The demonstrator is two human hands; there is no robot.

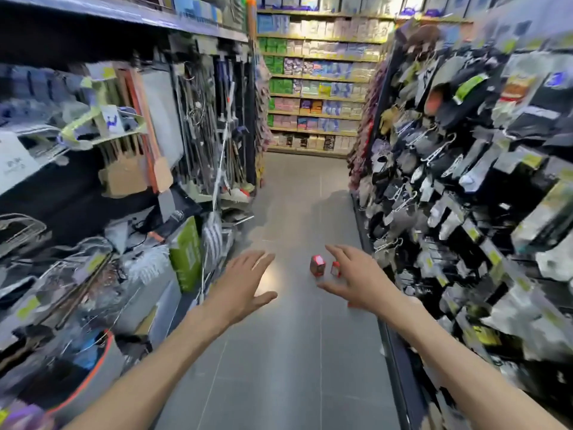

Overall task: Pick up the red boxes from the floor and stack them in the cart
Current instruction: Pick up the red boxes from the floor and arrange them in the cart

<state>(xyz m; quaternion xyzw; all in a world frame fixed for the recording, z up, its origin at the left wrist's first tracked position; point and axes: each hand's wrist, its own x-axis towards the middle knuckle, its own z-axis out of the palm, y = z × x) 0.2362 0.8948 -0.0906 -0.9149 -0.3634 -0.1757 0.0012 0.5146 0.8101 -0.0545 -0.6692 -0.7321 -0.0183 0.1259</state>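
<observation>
The aisle floor (294, 352) runs between packed shelves (465, 181), and no cart is in view. By that, the task looks barely begun: nothing is lifted yet. The left hand (245, 283) is spread and holds nothing. The right hand (356, 277) reaches forward with fingers apart, also holding nothing. Two red boxes (317, 265) lie on the floor just ahead of the right hand, side by side.

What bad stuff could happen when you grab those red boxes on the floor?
The two red boxes lie close to the right rack, so the right hand might snag its hanging packets. No cart is in view, so carrying the boxes there could mean dropping one. The picture is blurry.
</observation>
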